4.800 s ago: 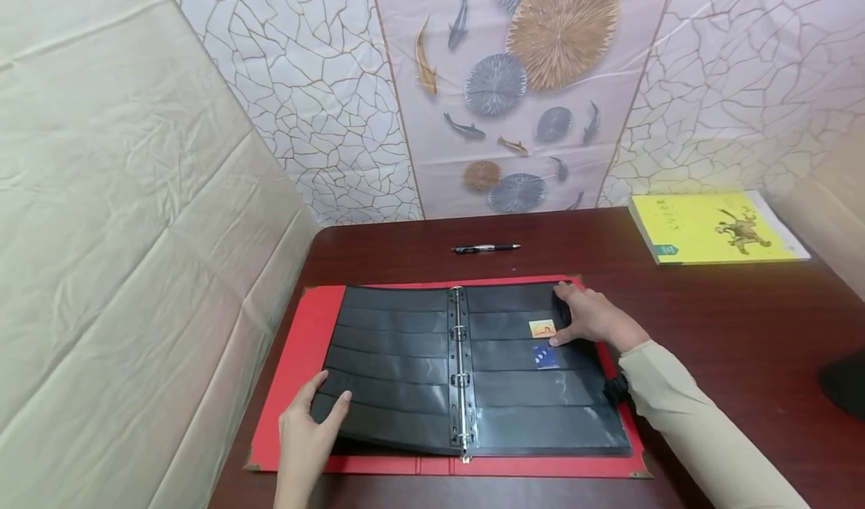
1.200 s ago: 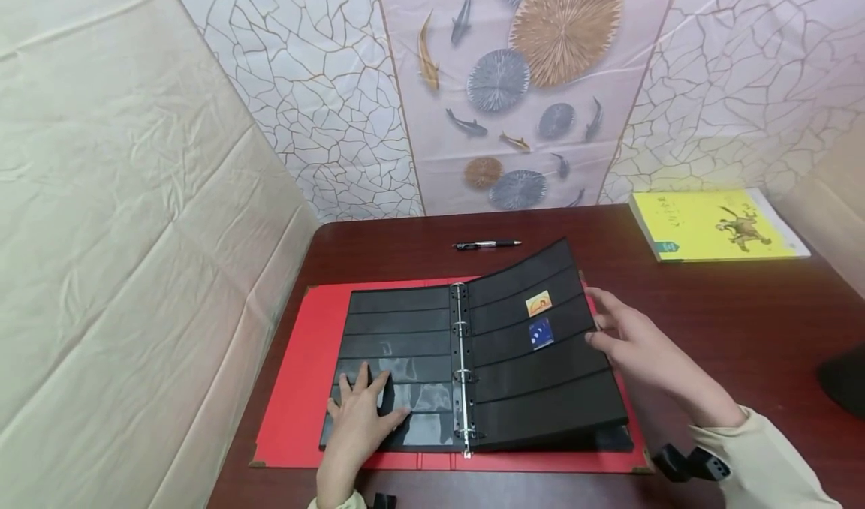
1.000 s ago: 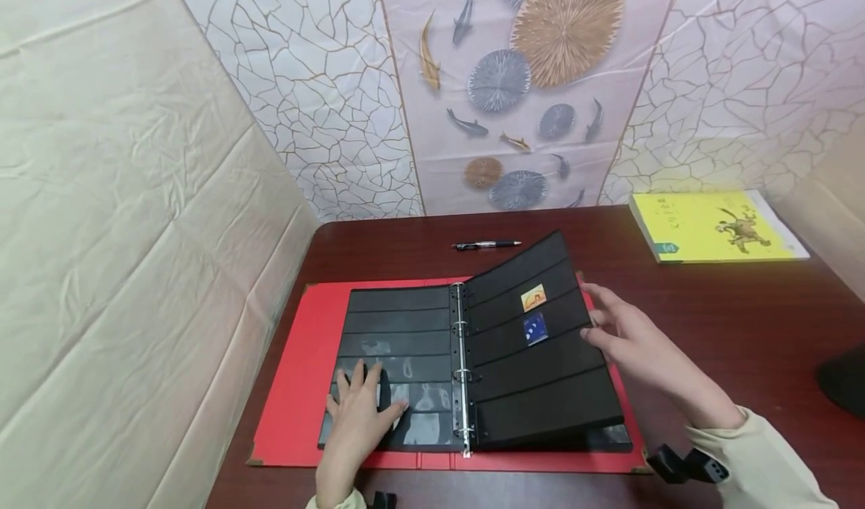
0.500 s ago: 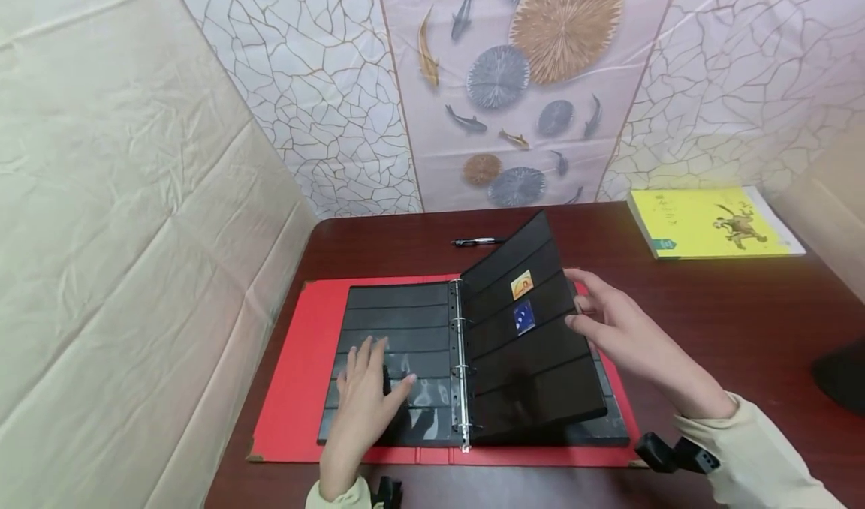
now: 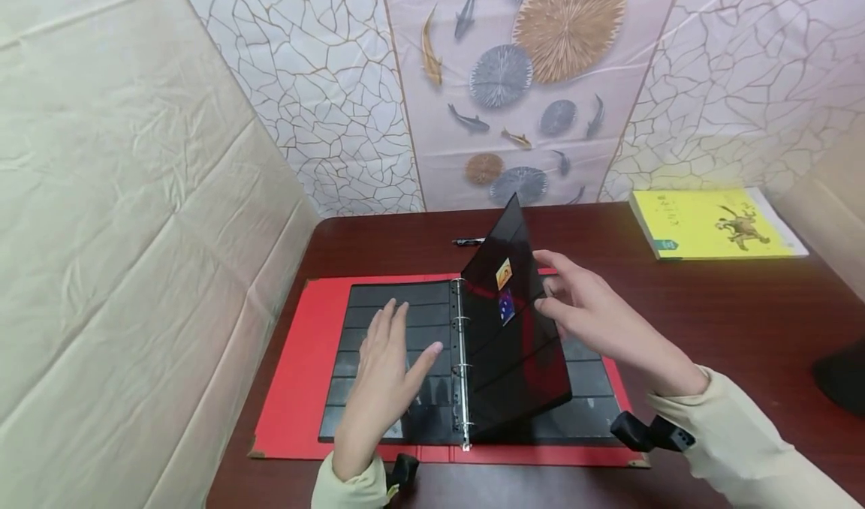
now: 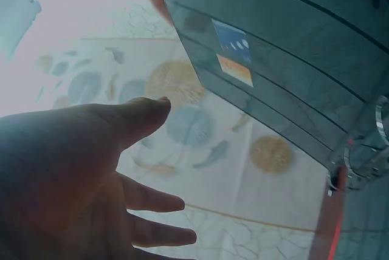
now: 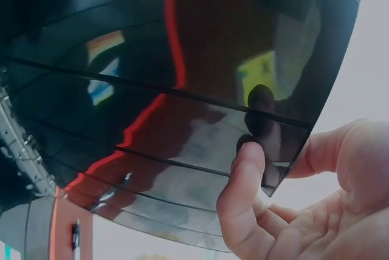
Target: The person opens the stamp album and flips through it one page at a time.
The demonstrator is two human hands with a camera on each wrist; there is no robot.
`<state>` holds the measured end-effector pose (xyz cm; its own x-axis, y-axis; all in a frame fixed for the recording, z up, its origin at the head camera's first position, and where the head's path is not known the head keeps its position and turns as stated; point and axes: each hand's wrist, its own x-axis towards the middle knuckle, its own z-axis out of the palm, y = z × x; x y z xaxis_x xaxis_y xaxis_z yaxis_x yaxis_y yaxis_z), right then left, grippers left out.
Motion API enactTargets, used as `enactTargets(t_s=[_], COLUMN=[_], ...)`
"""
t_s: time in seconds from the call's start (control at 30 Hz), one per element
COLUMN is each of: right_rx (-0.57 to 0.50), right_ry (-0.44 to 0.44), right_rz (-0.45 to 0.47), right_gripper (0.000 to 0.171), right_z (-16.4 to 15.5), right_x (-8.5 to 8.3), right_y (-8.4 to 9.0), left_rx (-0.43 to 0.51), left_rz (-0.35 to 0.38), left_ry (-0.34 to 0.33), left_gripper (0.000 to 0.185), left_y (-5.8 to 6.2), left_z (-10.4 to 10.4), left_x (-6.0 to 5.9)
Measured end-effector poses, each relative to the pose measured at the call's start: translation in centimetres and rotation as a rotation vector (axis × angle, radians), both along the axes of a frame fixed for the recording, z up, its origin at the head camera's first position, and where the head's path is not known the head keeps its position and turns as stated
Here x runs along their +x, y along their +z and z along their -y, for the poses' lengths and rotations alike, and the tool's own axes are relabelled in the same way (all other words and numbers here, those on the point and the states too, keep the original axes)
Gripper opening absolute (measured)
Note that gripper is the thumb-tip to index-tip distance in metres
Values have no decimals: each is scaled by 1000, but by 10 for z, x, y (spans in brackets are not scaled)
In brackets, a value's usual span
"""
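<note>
Now the right hand (image 5: pixel 595 321) is pinching the black glossy page's (image 5: pixel 513 344) free edge, nearly upright above the red binder (image 5: pixel 297 366); the left hand (image 5: pixel 388 374) is hovering released, bare counter (image 5: pixel 730 321) rightward.

The raised page (image 5: pixel 516 329) hides most of the pen (image 5: pixel 468 242); stamp designs seem unreadable

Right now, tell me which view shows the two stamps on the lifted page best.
The left wrist view: both stamps show large through the page. The head view shows them small; the right wrist view shows only faint reflections.
</note>
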<state>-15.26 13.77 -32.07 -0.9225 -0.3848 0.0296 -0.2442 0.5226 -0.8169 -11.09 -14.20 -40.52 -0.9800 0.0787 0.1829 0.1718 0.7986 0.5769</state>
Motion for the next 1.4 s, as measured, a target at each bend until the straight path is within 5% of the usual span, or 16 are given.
enactTargets(t_s=[0.4,0.6,1.0,1.4], right_rx=[-23,-54,-52,-62], right_ry=[76,117,202,305], right_rz=[-31,-20,-10,54], right_gripper=[65,67,67,68], right_z=[34,48,73,97], right_x=[-8,-13,-22,-33], right_y=[13,14,17,9], left_rx=[29,37,126,157], left_rz=[-67,-68,24,109], left_ry=[-77,-108,-124,-66], left_gripper=[84,84,96,104], left_y=[43,56,62,56], left_z=[-16,-21,-25,-22], left_x=[6,9,8,8])
